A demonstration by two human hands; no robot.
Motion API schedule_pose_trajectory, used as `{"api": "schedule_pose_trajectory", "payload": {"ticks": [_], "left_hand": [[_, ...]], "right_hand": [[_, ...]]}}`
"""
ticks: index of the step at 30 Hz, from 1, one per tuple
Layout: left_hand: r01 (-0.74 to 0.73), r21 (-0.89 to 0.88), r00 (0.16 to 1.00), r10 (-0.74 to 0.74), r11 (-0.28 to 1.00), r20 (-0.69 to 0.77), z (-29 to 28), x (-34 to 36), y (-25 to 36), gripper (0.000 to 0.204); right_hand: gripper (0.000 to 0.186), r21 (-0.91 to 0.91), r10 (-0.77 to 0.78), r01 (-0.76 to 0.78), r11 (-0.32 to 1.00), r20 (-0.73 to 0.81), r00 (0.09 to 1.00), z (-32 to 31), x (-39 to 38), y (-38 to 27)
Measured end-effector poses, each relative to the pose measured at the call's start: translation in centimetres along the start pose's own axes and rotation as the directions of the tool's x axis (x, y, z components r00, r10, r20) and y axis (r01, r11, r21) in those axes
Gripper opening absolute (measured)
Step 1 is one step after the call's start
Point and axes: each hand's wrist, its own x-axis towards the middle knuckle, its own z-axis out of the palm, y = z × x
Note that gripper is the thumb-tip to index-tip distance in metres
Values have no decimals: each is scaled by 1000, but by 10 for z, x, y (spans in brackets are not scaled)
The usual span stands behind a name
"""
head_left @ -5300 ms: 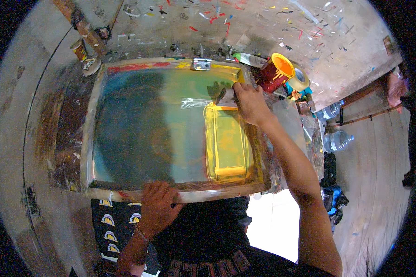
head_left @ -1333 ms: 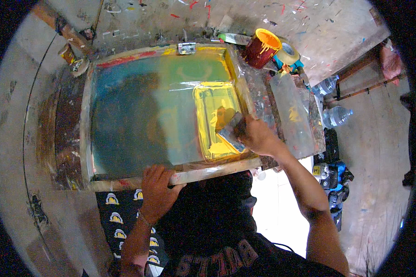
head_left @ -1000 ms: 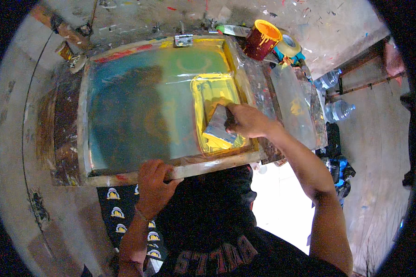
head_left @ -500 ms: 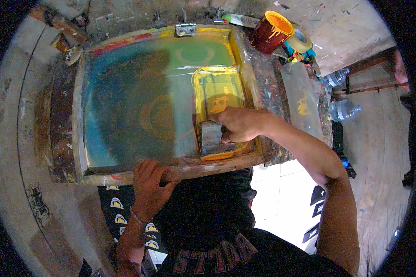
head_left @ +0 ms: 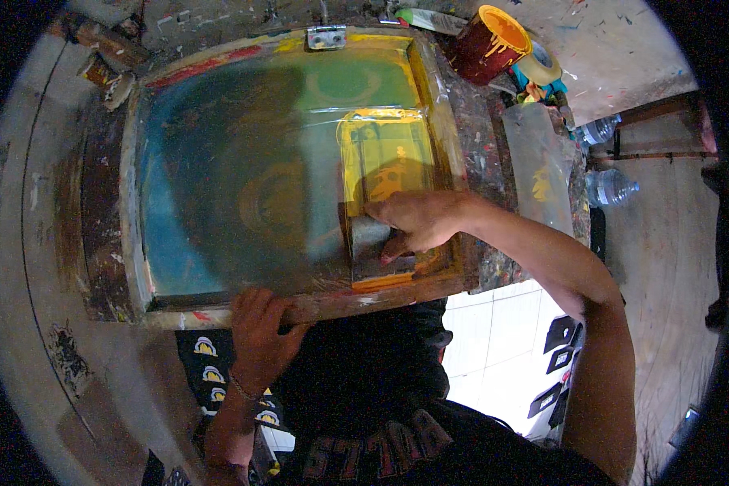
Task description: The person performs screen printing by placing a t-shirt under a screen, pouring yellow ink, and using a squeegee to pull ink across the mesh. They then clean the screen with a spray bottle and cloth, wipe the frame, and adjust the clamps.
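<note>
A screen printing frame [head_left: 134, 202] lies on the worktable, its mesh green and blue with a yellow inked rectangle [head_left: 385, 150] on the right. My right hand [head_left: 417, 219] grips a flat grey scraper [head_left: 367, 257] over the lower part of that rectangle, the blade crossing the yellow ink. My left hand [head_left: 263, 328] has its fingers curled over the frame's front rail near the middle. A metal hinge [head_left: 326, 36] sits on the frame's back rail.
A maroon paint can [head_left: 474, 61] with orange drips, a tape roll [head_left: 540, 63] and a translucent sheet [head_left: 530, 158] lie at the back right. Water bottles [head_left: 611, 188] stand beyond. Printed dark fabric [head_left: 206, 373] and dark pieces [head_left: 555, 360] on white tiles are below.
Over the last second the scraper in my right hand has moved left and now sits upright along the rectangle's lower part. My left hand stays on the front rail. The view has shifted.
</note>
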Motion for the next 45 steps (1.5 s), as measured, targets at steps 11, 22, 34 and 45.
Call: {"api": "schedule_pose_trajectory", "payload": {"ticks": [11,22,34,45], "left_hand": [[57,84,998,-60,995,34,4,0,6,37],[181,97,966,-195,979,169,7,-13,-2,45],[153,-27,978,-148,988,145,15,-31,-20,56],[178,59,937,-187,982,294,6,10,-17,70]], "right_hand": [[54,72,-152,157,985,-66,986,3,6,15],[52,879,-24,-188,438,220,975,-11,-3,30],[30,749,691,617,240,-578,433,-91,-153,71],[38,424,398,-147,894,-900,-179,-152,-173,194]]}}
